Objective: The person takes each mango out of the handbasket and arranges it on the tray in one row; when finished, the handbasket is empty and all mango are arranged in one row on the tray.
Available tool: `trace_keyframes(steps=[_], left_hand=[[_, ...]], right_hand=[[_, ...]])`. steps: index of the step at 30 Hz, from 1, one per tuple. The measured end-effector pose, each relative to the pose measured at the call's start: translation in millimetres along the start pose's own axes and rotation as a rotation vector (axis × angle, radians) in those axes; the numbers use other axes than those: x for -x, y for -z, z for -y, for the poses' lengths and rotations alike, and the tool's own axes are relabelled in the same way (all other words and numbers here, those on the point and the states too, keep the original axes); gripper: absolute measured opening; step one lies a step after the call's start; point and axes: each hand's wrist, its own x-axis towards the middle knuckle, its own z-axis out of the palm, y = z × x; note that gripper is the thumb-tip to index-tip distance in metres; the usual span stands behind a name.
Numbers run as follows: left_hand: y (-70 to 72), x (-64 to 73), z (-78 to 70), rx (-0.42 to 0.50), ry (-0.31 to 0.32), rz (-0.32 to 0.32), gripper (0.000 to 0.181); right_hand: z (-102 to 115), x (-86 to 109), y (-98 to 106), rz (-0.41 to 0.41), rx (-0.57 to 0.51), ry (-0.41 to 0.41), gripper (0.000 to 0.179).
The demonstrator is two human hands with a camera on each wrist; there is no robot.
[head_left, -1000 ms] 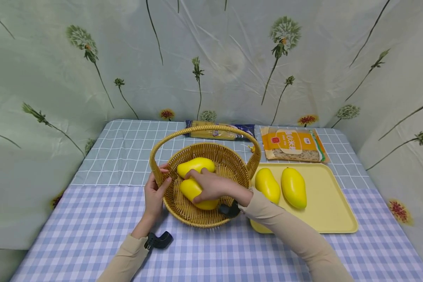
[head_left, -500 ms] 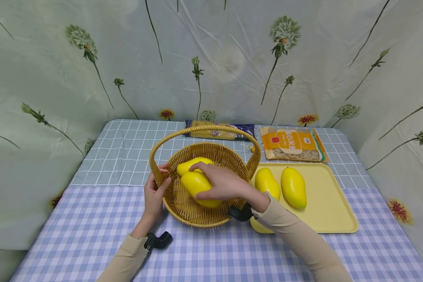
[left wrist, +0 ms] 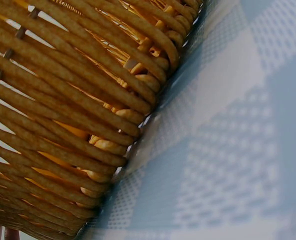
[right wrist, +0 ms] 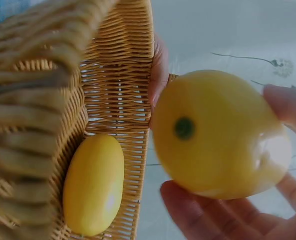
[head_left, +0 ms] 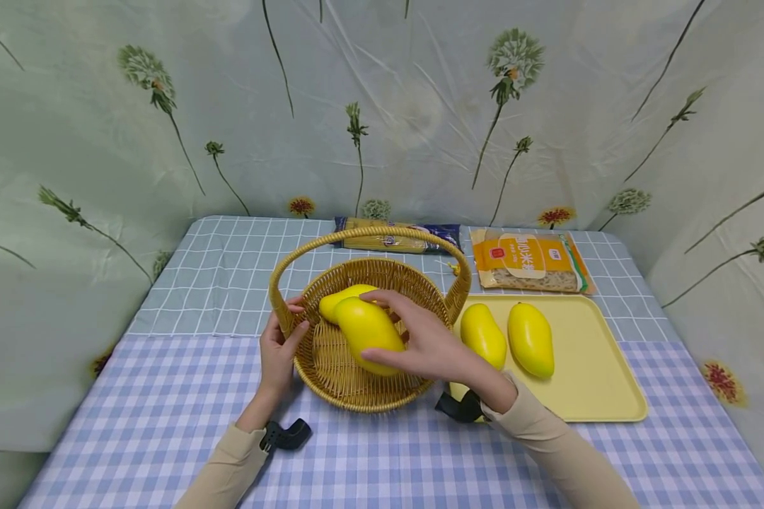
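Observation:
A round wicker basket [head_left: 350, 392] with a tall arched handle stands mid-table. At its left side my left hand [head_left: 281, 350] grips the rim by the handle's base, thumb inside; the left wrist view shows mostly the basket's woven wall [left wrist: 63, 100]. My right hand [head_left: 420, 339] holds a yellow mango [head_left: 369, 336] over the basket, fingers on one side and thumb on the other. In the right wrist view this mango [right wrist: 217, 135] appears raised above the rim, a dark spot at its end. Another mango [right wrist: 94, 185] lies inside the basket, partly hidden in the head view.
To the right, a yellow tray [head_left: 598, 382] carries two mangoes, the nearer mango [head_left: 482, 334] close to the basket and the other mango [head_left: 530, 339] beside it. Behind lie a pasta packet [head_left: 388, 242] and an orange grain bag [head_left: 528, 261]. The basket handle [head_left: 369, 232] arches overhead.
My right hand has lifted the nearer mango from the basket's bottom, tilting it and shifting slightly right. The left hand and basket have stayed in place.

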Motion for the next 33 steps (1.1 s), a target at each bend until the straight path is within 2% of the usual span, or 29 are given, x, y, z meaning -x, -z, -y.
trace_keyframes(steps=[5,10,15,22,29,33], left_hand=[[-0.9,-0.2,-3.3,-0.006,0.006,0.004,0.021],[-6.9,0.0,-19.0,-0.013,0.000,0.011,0.020],[-10.4,-0.2,-27.8,-0.016,0.003,0.011,0.020],[-9.3,-0.2,-26.2,-0.015,0.014,0.007,0.020],[-8.6,0.4,-25.1,0.001,0.025,0.000,0.021],[-9.3,0.4,-26.7,0.011,0.033,-0.002,0.020]], right_hand=[[-3,15.5,1,-0.079,-0.100,0.009,0.068],[-7,29.3,4,-0.151,-0.168,0.052,0.070],[-12,42.4,10,-0.256,-0.165,0.111,0.075],[-25,61.7,20,-0.417,-0.154,0.138,0.075],[-40,74.9,25,-0.560,-0.205,0.234,0.070],[-46,83.7,31,-0.634,-0.210,0.223,0.068]])
